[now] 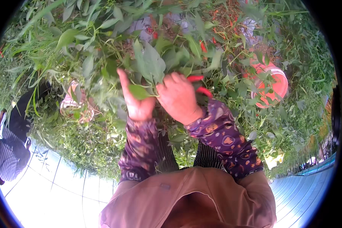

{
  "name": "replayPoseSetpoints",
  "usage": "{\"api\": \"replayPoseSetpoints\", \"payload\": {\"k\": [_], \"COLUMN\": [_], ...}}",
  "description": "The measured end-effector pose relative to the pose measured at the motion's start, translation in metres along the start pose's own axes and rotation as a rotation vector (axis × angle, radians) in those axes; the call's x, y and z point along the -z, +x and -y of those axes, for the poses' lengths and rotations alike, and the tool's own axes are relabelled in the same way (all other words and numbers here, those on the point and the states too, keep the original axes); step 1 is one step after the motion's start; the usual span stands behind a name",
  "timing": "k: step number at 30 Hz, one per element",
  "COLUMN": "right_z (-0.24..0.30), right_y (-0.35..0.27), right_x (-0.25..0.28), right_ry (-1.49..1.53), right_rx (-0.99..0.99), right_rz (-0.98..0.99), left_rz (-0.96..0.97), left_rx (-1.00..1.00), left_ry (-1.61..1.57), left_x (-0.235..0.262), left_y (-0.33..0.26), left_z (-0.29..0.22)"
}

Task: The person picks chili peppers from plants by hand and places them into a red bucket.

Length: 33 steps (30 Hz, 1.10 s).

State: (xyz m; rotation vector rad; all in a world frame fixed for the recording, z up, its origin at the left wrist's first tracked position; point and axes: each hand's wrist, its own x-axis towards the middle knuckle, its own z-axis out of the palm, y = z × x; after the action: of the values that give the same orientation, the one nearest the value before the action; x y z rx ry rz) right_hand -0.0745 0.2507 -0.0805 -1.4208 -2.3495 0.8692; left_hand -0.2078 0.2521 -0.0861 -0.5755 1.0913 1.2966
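Observation:
Both my hands reach into a leafy green chili plant [152, 60]. My right hand [178, 98] is curled shut around red chili peppers [200, 85], whose tips stick out on its right side. My left hand [136, 102] is just beside it, fingers apart, one finger pointing up into the foliage, with a green leaf [139, 91] lying across it. Both forearms wear purple patterned sleeves. More red chilies [203, 46] hang among the leaves further up.
An orange bucket [273, 83] sits among the plants to the right. A pinkish object [74, 102] lies half hidden in the greenery on the left. Another person in dark striped clothes [9, 144] is at the far left edge.

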Motion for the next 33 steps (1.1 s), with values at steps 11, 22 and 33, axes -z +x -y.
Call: {"api": "replayPoseSetpoints", "payload": {"k": [11,22,33], "right_z": [0.096,0.007,0.031], "right_y": [-0.047,-0.052,0.014], "right_x": [-0.009,0.059,-0.068], "right_ry": [-0.031,0.929,0.525], "right_rx": [0.018,-0.611,-0.341], "right_rz": [0.103,-0.169,0.174], "left_rz": [0.066,0.909,1.023], "left_rx": [-0.003,0.19,0.579], "left_ry": [0.307,-0.607,-0.45], "left_x": [0.12,0.194,0.207], "left_y": [0.014,0.027,-0.006], "left_z": [-0.056,-0.068,-0.074]}}
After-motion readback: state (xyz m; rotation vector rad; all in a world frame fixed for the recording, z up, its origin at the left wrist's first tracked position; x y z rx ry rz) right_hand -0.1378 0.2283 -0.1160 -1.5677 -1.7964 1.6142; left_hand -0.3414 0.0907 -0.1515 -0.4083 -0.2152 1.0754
